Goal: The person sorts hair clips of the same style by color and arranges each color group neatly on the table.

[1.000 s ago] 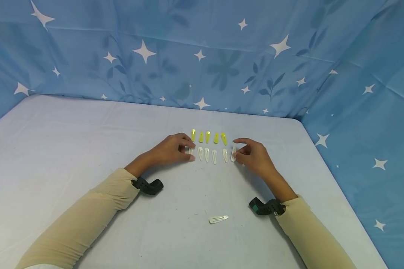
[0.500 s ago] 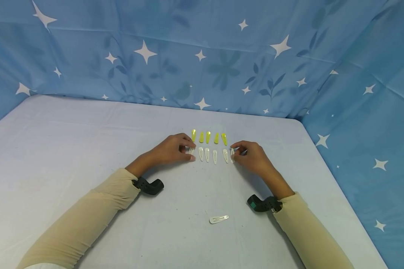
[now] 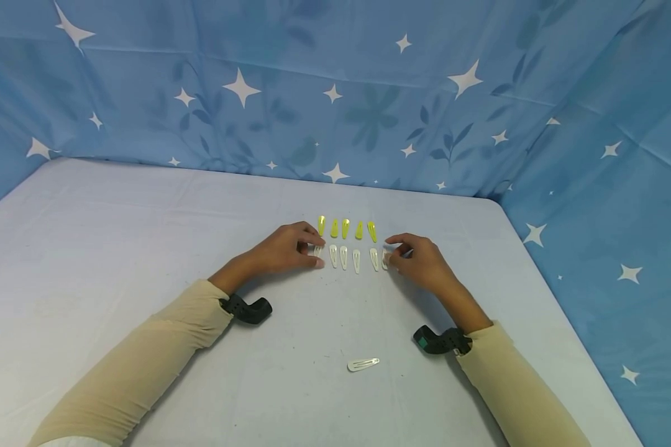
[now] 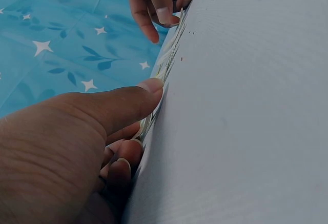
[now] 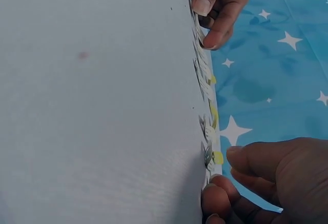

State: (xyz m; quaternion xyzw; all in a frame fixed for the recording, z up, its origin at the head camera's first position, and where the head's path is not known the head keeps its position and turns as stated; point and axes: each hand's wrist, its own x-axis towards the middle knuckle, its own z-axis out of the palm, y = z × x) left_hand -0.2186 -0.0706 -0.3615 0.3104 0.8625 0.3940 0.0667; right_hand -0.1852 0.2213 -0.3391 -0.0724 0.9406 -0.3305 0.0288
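In the head view, a row of white snap hair clips (image 3: 343, 257) lies below a row of several yellow snap hair clips (image 3: 345, 228). My left hand (image 3: 291, 249) holds the leftmost white hair clip (image 3: 317, 251) between thumb and index finger, the fingers covering part of it. At the other end of the row, my right hand (image 3: 419, 257) is beside the rightmost white hair clip (image 3: 384, 261). Its index finger is raised off that clip. In the right wrist view, the right thumb (image 5: 251, 160) stands apart from the clips and the lower fingers rest at the table.
Nearer the person, a single white hair clip (image 3: 363, 365) lies aslant on the white table (image 3: 291, 397). A blue curtain with white stars (image 3: 335, 93) hangs behind the table and along its right side. Black bands with cameras are on both wrists.
My right hand moved slightly left with the rightmost white clip, setting it closer to its neighbour, then its index finger drew back a little. The left hand has stayed in place.
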